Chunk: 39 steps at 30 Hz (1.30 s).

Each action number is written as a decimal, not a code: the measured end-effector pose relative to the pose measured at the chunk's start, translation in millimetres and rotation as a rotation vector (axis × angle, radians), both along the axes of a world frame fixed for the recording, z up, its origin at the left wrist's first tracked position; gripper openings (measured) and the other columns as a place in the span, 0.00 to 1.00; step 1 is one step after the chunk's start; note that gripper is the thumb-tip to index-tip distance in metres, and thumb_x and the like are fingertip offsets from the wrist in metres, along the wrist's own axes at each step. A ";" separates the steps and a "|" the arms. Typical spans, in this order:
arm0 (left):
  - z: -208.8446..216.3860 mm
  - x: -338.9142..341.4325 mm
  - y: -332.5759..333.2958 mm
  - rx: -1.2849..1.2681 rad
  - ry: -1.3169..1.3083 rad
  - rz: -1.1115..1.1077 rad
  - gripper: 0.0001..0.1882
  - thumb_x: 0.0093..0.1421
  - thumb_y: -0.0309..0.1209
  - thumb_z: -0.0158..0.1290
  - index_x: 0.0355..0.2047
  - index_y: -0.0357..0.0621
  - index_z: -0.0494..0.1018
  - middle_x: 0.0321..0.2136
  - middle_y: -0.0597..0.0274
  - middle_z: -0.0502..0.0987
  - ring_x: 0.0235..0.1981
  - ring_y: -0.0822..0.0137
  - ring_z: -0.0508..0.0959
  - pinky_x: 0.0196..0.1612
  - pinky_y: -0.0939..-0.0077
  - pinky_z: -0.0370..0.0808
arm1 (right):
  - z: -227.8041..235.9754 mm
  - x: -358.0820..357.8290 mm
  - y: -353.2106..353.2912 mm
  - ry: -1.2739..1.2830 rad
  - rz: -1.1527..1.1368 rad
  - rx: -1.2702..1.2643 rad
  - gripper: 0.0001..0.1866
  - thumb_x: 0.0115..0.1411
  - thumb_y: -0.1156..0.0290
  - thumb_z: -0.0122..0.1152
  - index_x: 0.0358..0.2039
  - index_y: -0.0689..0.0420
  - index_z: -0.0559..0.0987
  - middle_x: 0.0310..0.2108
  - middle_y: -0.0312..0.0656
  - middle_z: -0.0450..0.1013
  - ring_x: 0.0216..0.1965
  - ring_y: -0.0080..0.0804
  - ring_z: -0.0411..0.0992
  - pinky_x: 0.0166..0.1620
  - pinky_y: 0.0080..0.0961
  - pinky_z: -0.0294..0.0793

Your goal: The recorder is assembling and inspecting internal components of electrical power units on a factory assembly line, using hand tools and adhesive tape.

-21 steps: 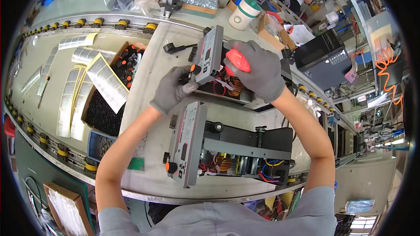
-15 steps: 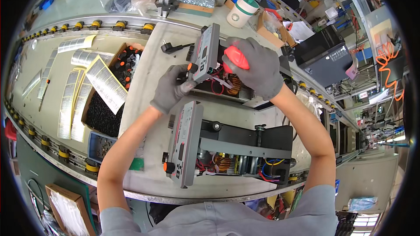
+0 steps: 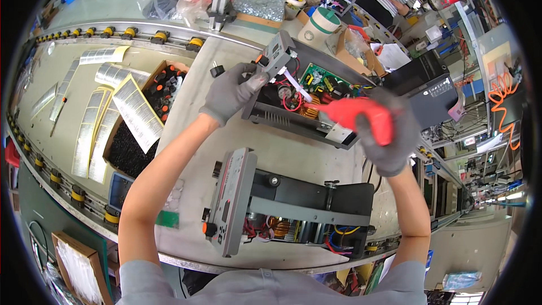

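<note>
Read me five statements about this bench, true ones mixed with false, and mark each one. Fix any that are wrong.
1. The right hand holds a red tool. True.
2. The label sheets lie left of the near unit. True.
3. The left hand rests on the label sheets. False: it grips the panel of the far unit.
4. A green board shows inside the far unit. True.
5. The red tool is over the near unit. False: its tip is over the far unit.
</note>
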<state>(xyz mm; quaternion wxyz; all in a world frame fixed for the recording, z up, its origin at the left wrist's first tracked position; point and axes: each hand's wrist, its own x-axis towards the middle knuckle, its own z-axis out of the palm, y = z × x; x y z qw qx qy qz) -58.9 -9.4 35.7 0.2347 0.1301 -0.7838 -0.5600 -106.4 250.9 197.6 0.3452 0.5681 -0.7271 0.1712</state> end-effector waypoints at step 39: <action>16.9 -3.7 -4.2 0.111 -0.075 -0.090 0.37 0.54 0.59 0.52 0.48 0.35 0.68 0.30 0.56 0.76 0.30 0.70 0.75 0.34 0.74 0.73 | -33.6 -31.3 -57.8 -0.204 0.218 -0.173 0.21 0.46 0.73 0.67 0.41 0.60 0.71 0.35 0.43 0.74 0.31 0.39 0.74 0.33 0.28 0.73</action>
